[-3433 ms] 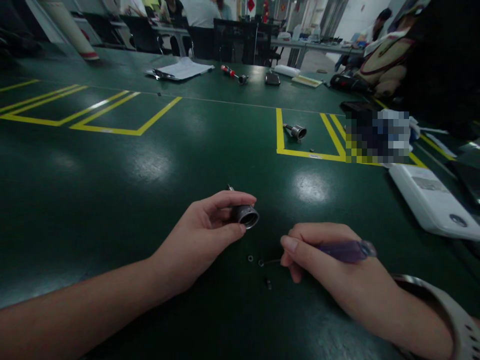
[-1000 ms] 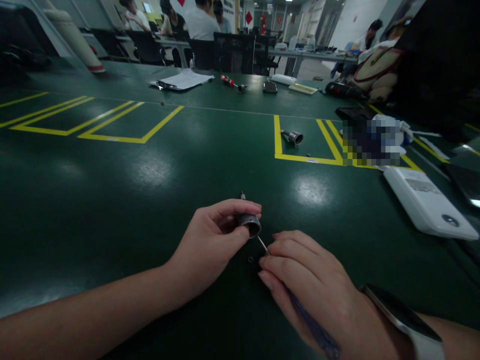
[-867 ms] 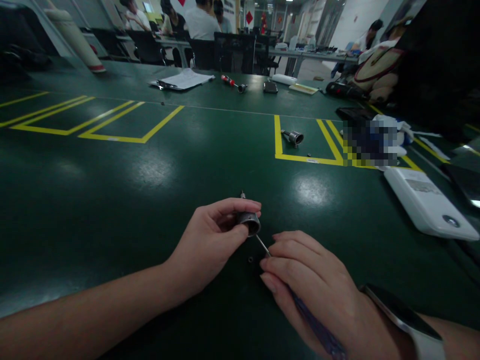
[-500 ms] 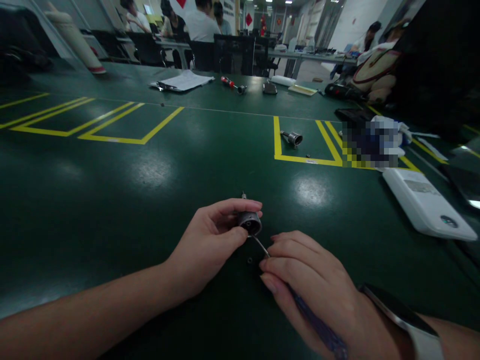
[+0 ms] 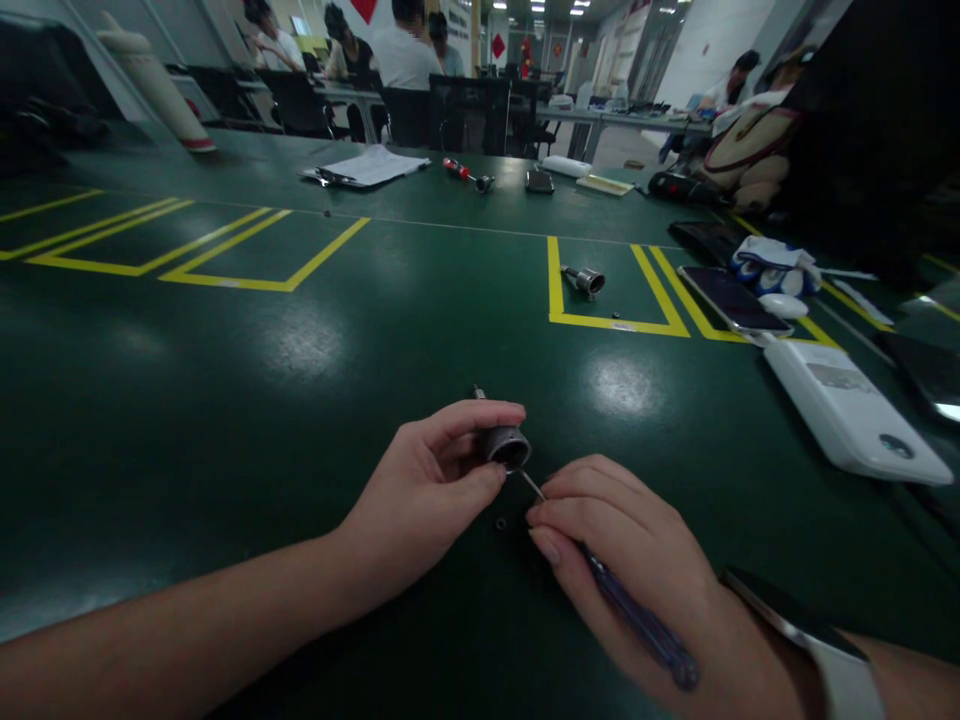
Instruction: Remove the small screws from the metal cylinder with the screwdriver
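Between thumb and fingers, my left hand (image 5: 431, 490) grips a grey metal cup-shaped part (image 5: 508, 447) with a thin stem pointing away from me. Its open round mouth faces toward me and to the right. My right hand (image 5: 619, 560) is closed around a screwdriver (image 5: 637, 625) with a purple translucent handle. The screwdriver's thin shaft reaches the lower rim of the metal part; whether its tip is inside cannot be made out. A tiny dark ring-like piece (image 5: 501, 523) lies on the green table below the part, between my hands.
A similar metal part (image 5: 585, 280) lies within yellow tape marks at the right. Beyond it are a phone (image 5: 731, 298), a white power bank (image 5: 855, 410), a red-handled screwdriver (image 5: 456, 168) and papers (image 5: 375, 165). A pale tumbler (image 5: 157, 85) stands far left. People sit at tables behind.
The metal part has turned slightly in my left hand, its mouth moving right and its stem left. My right hand has shifted a little, showing more of the screwdriver's handle.
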### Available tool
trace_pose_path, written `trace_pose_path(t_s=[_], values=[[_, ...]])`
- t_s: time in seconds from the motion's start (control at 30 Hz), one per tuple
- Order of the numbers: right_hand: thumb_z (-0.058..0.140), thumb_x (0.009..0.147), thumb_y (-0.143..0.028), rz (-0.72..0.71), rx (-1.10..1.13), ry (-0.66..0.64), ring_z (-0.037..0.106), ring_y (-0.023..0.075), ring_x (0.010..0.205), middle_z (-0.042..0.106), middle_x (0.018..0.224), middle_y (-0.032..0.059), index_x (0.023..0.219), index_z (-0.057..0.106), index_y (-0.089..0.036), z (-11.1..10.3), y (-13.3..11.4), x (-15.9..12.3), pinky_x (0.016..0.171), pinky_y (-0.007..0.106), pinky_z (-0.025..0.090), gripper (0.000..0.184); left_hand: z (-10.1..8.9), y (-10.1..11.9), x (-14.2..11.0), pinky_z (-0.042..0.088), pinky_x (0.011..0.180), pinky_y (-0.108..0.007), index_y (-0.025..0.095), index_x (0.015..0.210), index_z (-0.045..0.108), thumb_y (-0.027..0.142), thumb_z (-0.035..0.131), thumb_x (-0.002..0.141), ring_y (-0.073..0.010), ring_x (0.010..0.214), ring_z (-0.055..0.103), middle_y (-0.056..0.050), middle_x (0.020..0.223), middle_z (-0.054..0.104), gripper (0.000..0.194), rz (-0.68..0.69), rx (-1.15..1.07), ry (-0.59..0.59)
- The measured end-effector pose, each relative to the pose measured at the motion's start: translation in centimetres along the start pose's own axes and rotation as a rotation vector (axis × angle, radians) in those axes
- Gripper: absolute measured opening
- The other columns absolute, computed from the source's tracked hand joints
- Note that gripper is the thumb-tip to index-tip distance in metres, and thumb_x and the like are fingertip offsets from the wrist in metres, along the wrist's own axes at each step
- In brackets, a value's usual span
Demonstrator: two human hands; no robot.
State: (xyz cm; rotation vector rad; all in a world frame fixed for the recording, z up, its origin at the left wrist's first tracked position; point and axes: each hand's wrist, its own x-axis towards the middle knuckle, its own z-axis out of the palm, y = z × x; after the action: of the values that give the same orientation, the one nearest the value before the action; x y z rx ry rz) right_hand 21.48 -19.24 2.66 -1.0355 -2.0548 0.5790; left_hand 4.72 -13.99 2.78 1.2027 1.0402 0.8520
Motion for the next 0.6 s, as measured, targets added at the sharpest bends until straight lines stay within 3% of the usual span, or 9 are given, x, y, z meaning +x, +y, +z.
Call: trace_pose_path(t_s=[0.27, 0.47, 0.6], values=[[0.054, 0.089, -0.03, 0.445, 0.583, 0.128, 0.063, 0.0158, 0.087, 0.069, 0.09, 0.0044, 0.09, 0.067, -0.019, 0.1, 2.2, -0.1, 0.074, 0.028, 0.052, 0.017, -0.1, 0.0, 0.2, 0.049, 0.09, -0.029, 0.018, 0.103, 0.062, 0.012, 0.066, 0.07, -0.0182, 0.1, 0.064, -0.005, 0.105, 0.069, 0.034, 0.014, -0.027, 0.037], [0.061, 0.084, -0.031, 0.564, 1.029, 0.195, 0.066, 0.0147, 0.086, 0.07, 0.088, 0.0052, 0.085, 0.067, -0.017, 0.5, 2.4, 0.3, 0.083, 0.03, 0.053, 0.015, 0.2, 0.2, 0.2, 0.05, 0.088, -0.03, 0.017, 0.095, 0.057, 0.01, 0.066, 0.069, -0.019, 0.1, 0.063, -0.006, 0.111, 0.066, 0.029, 0.039, -0.046, 0.087], [0.059, 0.085, -0.031, 0.531, 0.971, 0.203, 0.066, 0.0158, 0.086, 0.07, 0.088, 0.0053, 0.085, 0.067, -0.017, 0.4, 2.4, 0.3, 0.082, 0.032, 0.053, 0.016, 0.1, 0.4, 0.2, 0.051, 0.084, -0.029, 0.018, 0.094, 0.057, 0.012, 0.066, 0.069, -0.0186, 0.097, 0.064, -0.006, 0.109, 0.066, 0.027, 0.027, -0.052, 0.096]])
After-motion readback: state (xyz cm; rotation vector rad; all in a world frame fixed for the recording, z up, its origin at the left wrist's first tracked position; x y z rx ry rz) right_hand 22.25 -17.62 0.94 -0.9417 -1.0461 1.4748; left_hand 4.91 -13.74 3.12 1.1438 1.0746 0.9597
